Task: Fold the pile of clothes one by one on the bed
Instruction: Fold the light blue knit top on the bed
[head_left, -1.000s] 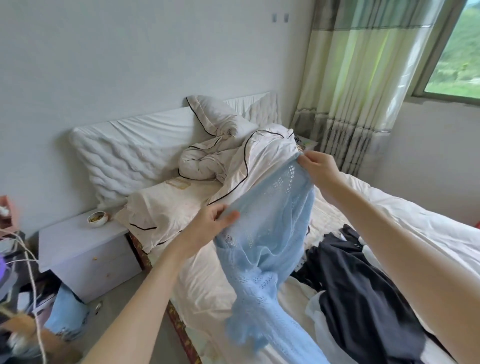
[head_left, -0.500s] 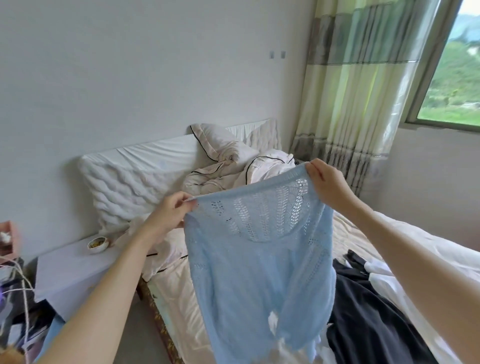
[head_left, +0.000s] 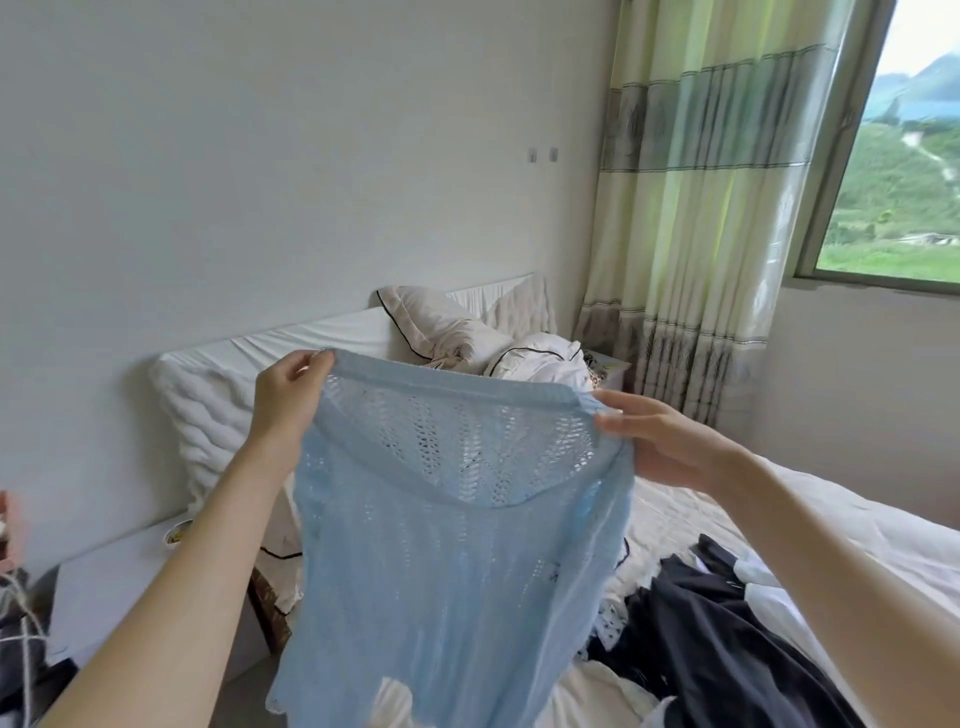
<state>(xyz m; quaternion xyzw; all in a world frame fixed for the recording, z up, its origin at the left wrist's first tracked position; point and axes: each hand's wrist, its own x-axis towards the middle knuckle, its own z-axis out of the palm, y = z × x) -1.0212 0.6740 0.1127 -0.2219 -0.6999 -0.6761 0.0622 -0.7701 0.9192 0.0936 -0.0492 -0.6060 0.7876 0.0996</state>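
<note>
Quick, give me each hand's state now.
Left hand: closed, grip pinching the blue knit top at its upper corner.
Right hand: closed, holding the top's other corner.

striped curtain (head_left: 691, 208) | window (head_left: 904, 171) | white nightstand (head_left: 114, 577) | small bowl (head_left: 175, 532)

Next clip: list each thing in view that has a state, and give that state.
Light blue openwork knit top: held up, spread, hanging unfolded.
Left hand: pinches the top's upper left corner.
Right hand: grips the top's upper right corner.
Dark navy garment: crumpled on the bed, unfolded.
White duvet with black piping: bunched by the headboard.
Green striped curtain: drawn aside.
</note>
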